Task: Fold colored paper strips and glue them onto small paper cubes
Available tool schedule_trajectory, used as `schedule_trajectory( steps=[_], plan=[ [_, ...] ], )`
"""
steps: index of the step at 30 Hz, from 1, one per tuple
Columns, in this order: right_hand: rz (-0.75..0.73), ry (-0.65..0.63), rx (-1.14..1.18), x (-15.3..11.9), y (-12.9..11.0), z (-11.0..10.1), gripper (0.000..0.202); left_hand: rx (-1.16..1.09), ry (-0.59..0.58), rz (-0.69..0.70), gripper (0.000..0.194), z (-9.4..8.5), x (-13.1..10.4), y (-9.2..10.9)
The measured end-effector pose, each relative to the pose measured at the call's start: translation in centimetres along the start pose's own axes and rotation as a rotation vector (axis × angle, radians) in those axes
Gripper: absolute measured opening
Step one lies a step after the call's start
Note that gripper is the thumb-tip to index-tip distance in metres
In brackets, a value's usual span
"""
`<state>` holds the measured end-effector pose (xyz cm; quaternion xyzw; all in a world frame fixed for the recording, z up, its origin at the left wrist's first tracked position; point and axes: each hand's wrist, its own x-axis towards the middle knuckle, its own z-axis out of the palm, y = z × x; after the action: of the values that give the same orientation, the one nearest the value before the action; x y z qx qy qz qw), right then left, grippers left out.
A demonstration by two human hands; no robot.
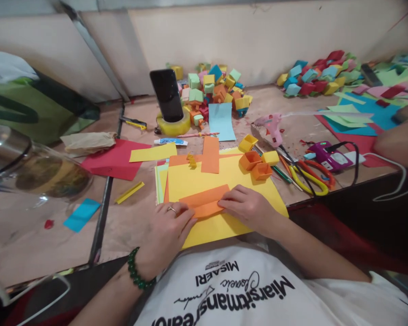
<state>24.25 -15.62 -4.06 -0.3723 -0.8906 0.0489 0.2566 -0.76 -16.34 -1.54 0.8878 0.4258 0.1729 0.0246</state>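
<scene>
An orange paper strip (pixel 206 200) with a lengthwise fold lies over a yellow sheet (pixel 224 175) near the table's front edge. My left hand (pixel 172 226) pinches its left end, fingers closed on the paper. At the right end, my right hand (pixel 250 208) grips the folded edge between thumb and fingers. Another orange strip (pixel 210 155) lies flat just beyond. Small folded boxes, orange (pixel 250 160) and yellow (pixel 248 142), sit on the sheet's far right corner. A small yellow folded piece (pixel 191 160) rests at its far left part.
A phone (pixel 166 95) leans on a yellow tape roll (pixel 173 123). Behind stands a heap of paper boxes (pixel 209 88). Rightward are a pink glue gun (pixel 272 129), yellow-handled scissors (pixel 308 181) and a purple device (pixel 329 156). A glass jar (pixel 51 172) stands left. Another person's arm (pixel 399 136) shows right.
</scene>
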Motion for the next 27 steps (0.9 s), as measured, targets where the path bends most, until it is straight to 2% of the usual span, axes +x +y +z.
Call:
schedule_trajectory(
  steps=[3,6,12,22,27],
  plan=[
    [0.101,-0.050,0.185,-0.2,0.1,-0.5,0.021,-0.106,-0.013,-0.062,0.029,-0.1,-0.3,0.0],
    [0.229,-0.027,0.316,-0.3,0.2,-0.7,0.022,-0.147,-0.018,-0.136,0.030,0.1,-0.4,-0.1],
    [0.452,0.000,0.383,0.2,0.2,-0.5,0.018,-0.122,-0.038,-0.201,0.024,0.2,0.0,-0.4],
    [0.483,-0.018,0.277,0.5,-0.3,-0.4,0.014,-0.077,-0.070,-0.179,0.016,0.3,0.5,-0.4],
    [0.453,-0.020,0.220,0.7,-0.4,-0.3,0.014,-0.071,-0.091,-0.189,0.014,0.4,0.7,-0.6]
  ],
)
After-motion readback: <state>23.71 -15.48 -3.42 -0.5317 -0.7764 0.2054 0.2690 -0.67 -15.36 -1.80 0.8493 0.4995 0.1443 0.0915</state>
